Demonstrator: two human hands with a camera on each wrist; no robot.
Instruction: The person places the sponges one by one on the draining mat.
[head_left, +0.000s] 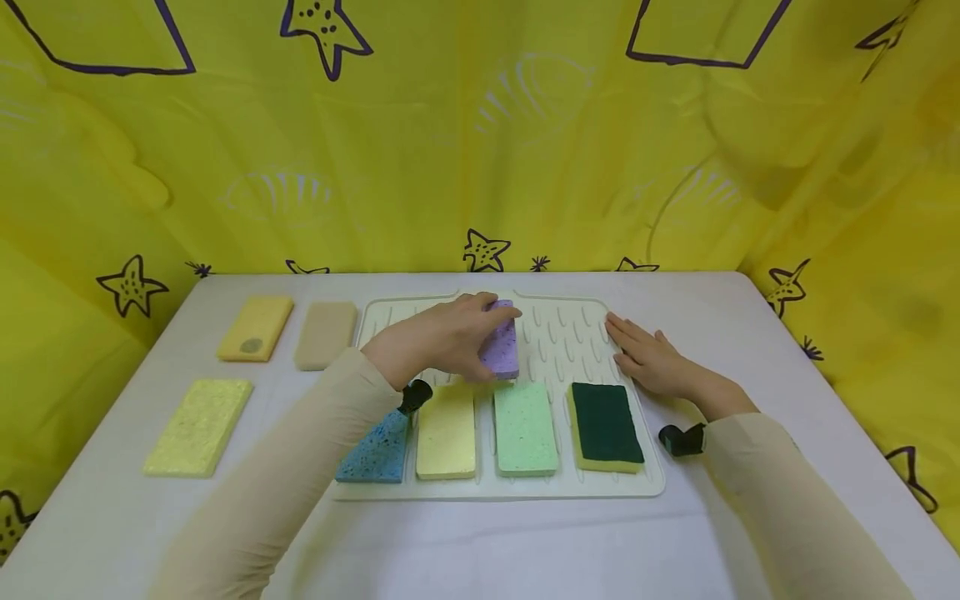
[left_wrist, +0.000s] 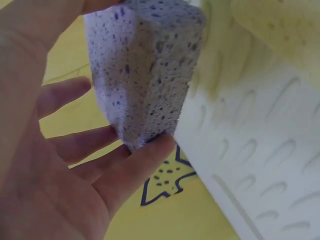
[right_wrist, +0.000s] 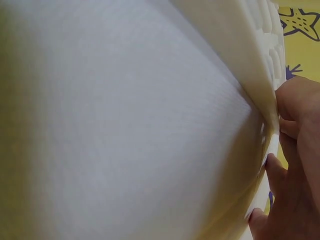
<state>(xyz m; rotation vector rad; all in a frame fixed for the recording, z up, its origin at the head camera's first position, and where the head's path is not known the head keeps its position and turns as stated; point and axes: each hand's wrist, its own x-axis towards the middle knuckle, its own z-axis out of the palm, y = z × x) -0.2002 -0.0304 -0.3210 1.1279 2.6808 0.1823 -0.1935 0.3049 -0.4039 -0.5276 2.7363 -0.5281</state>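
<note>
My left hand (head_left: 446,337) grips a purple speckled sponge (head_left: 504,348) between the thumb and fingers, over the back half of a cream ridged drying mat (head_left: 562,346). In the left wrist view the sponge (left_wrist: 145,65) is tilted, with fingertips at its ends. At the mat's right edge my right hand (head_left: 654,362) lies with its fingers extended, touching the rim. Along the mat's front lie a blue sponge (head_left: 377,452), partly covered by the left sleeve, a pale yellow sponge (head_left: 446,437), a mint green sponge (head_left: 525,429) and a yellow sponge with a dark green scouring pad (head_left: 606,423).
On the left of the white table (head_left: 450,550) lie an orange-yellow sponge (head_left: 262,321) with a grey spot, a beige sponge (head_left: 326,333) and a larger yellow sponge (head_left: 198,427). Yellow patterned curtains (head_left: 405,150) stand close behind and at both sides.
</note>
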